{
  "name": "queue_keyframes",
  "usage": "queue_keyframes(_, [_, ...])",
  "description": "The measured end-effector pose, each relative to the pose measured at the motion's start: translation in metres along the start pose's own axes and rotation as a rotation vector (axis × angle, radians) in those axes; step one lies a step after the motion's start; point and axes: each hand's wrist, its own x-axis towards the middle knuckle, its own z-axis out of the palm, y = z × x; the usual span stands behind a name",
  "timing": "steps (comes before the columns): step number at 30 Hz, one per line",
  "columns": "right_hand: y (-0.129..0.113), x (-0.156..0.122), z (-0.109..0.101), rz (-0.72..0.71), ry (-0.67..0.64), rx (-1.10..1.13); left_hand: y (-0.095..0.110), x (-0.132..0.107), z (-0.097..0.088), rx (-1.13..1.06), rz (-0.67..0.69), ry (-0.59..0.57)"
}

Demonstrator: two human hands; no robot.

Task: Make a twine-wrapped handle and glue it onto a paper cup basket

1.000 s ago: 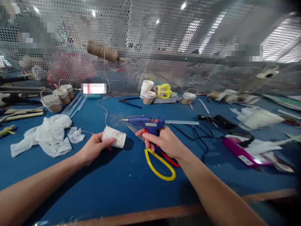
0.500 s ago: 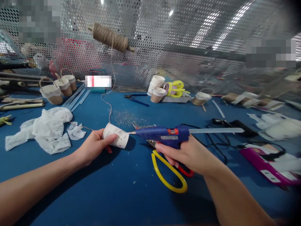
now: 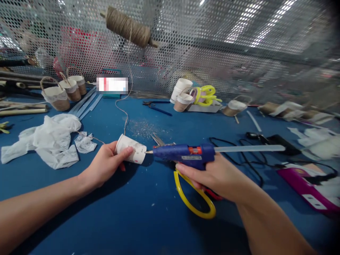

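Observation:
On the left, my left hand (image 3: 113, 159) is closed around a white paper cup (image 3: 137, 153) lying on its side, thumb along its wall. A thin twine (image 3: 126, 117) reaches down to the cup's left end. My right hand (image 3: 204, 171) grips a blue hot glue gun (image 3: 177, 153) with a translucent glue stick (image 3: 249, 148) sticking out of its back. The metal nozzle points left, at or very near the cup's right end. Under the gun lie scissors (image 3: 193, 198) with a yellow and a red handle, partly hidden by it and my hand.
A twine spool (image 3: 129, 27) hangs before the perforated metal screen. Small handled baskets (image 3: 57, 97) stand at the back left, beside clear glue sticks (image 3: 87, 104). White lace fabric (image 3: 50, 140) lies left. Pliers (image 3: 158, 107), stacked cups (image 3: 180, 88), a black cord (image 3: 247, 161) and a purple power strip (image 3: 305, 191) sit further out.
The view has tilted slightly, so the background sits a little higher. Both hands keep their grips, with the glue gun's nozzle still by the cup's right end.

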Motion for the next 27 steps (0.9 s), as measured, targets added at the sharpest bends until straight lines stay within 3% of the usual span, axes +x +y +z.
queue_keyframes(27, [-0.0056,0.0011,-0.0006,0.064,-0.004,-0.065,0.0011,0.0009,-0.0011,-0.014,0.002,-0.041])
